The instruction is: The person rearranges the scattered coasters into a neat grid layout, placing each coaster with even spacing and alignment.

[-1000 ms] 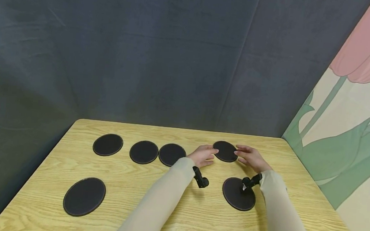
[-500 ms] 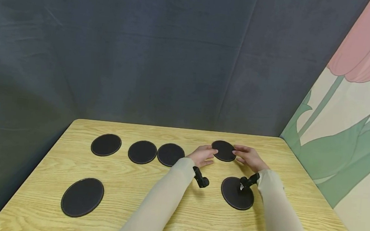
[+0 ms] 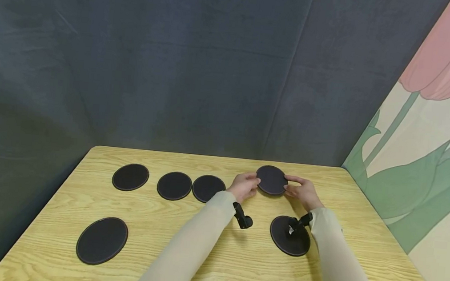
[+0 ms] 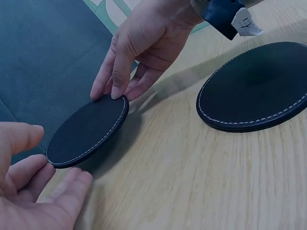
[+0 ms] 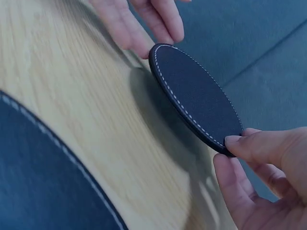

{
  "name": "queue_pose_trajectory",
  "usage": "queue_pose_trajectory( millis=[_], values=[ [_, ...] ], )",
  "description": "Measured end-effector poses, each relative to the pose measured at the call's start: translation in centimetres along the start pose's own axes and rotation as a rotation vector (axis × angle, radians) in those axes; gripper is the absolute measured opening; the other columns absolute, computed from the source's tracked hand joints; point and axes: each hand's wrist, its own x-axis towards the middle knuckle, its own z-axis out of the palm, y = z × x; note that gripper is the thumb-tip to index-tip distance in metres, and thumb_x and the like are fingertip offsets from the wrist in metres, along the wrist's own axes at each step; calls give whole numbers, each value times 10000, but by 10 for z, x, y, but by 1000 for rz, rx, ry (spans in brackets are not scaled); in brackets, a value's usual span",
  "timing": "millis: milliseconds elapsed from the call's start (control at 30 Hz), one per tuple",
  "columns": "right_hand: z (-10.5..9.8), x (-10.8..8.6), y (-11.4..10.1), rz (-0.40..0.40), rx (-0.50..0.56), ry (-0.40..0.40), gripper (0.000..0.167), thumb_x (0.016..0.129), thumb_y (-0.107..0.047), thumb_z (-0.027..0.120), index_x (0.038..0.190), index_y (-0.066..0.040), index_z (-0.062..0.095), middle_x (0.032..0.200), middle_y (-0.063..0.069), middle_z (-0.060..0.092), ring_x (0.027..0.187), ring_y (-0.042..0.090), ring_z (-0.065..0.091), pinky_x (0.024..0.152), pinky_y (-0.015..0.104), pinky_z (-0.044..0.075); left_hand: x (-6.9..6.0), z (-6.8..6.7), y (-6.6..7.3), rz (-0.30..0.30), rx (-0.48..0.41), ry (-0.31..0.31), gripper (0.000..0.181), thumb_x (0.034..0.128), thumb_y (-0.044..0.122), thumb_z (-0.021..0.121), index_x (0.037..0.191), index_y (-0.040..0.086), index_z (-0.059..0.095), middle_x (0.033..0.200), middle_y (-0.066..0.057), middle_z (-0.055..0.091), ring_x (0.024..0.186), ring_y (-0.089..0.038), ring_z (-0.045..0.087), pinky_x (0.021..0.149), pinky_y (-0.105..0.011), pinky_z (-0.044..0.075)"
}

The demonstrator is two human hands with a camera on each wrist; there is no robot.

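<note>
A round black disc [image 3: 271,180] with a stitched rim is raised a little off the wooden table at the back right, its shadow below it in the right wrist view. My right hand [image 3: 304,194] pinches its right edge between thumb and fingers. At the opposite edge, fingers of my left hand [image 3: 243,186] touch the rim; in the left wrist view the left thumb stands clear above the disc [image 4: 88,132]. Another black disc [image 3: 280,238] lies nearer the front, partly covered by the right wrist camera.
Two black discs [image 3: 174,185] [image 3: 208,188] lie side by side left of my left hand. Farther left are one disc at the back [image 3: 130,177] and a larger-looking one in front [image 3: 102,240]. A dark curtain [image 3: 199,67] hangs behind the table [image 3: 150,259].
The disc between my hands has risen off the table. My right fingers have closed on its edge, and my left fingers have come against the other side.
</note>
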Motion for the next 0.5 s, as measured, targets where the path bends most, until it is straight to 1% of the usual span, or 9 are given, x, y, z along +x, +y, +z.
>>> queue_pose_trajectory(
  millis=[67, 100, 133, 167, 267, 367, 433, 500],
  values=[
    [3, 1, -3, -12, 9, -2, 531, 940, 31, 562, 1441, 62, 388, 1484, 315, 326, 821, -39, 637, 834, 184, 541, -4, -3, 5, 32, -15, 23, 472, 955, 62, 589, 1414, 34, 481, 1410, -151, 495, 1066, -228, 620, 912, -328, 525],
    [5, 1, -5, -16, 15, -6, 533, 938, 29, 568, 1440, 60, 392, 1487, 310, 325, 823, -34, 642, 840, 193, 542, -4, -5, 7, 51, -23, 39, 460, 941, 35, 603, 1391, 27, 507, 1380, -153, 518, 1060, -246, 634, 934, -344, 527],
    [6, 1, -6, -22, 22, -11, 534, 937, 26, 573, 1439, 58, 396, 1491, 303, 324, 818, -28, 647, 846, 200, 543, -6, -7, 11, 69, -24, 54, 448, 927, 12, 616, 1366, 16, 532, 1357, -170, 529, 1152, -279, 604, 992, -385, 497],
    [8, 1, -8, -27, 27, -17, 536, 937, 16, 579, 1440, 53, 398, 1499, 289, 319, 817, -26, 649, 861, 216, 542, -7, -9, 14, 87, -27, 64, 437, 914, -12, 623, 1345, 7, 551, 1333, -175, 539, 1141, -285, 612, 995, -390, 495],
    [12, 1, -13, -36, 38, -35, 548, 936, -19, 601, 1445, 31, 406, 1518, 249, 316, 834, -18, 654, 929, 276, 524, -10, -16, 22, 132, -22, 89, 406, 885, -57, 637, 1287, -9, 599, 1263, -167, 561, 1023, -239, 657, 975, -400, 509],
    [18, 0, -20, -35, 47, -45, 553, 934, -55, 621, 1447, 2, 421, 1511, 230, 336, 861, -9, 653, 983, 323, 498, -13, -24, 30, 157, -17, 107, 379, 869, -82, 641, 1242, -18, 631, 1161, -147, 576, 877, -162, 653, 963, -419, 515],
    [22, 0, -25, -39, 66, -56, 560, 936, -67, 623, 1452, -2, 414, 1510, 234, 329, 893, -10, 650, 984, 303, 494, -14, -29, 34, 174, -5, 120, 363, 861, -96, 639, 1217, -27, 645, 1081, -120, 572, 795, -127, 628, 938, -412, 531],
    [26, 0, -29, -40, 90, -59, 558, 936, -70, 626, 1450, -3, 418, 1506, 231, 333, 912, -10, 648, 951, 255, 507, -16, -34, 37, 185, 10, 128, 354, 859, -101, 637, 1205, -27, 652, 1010, -84, 553, 755, -104, 609, 925, -406, 539]
  ],
)
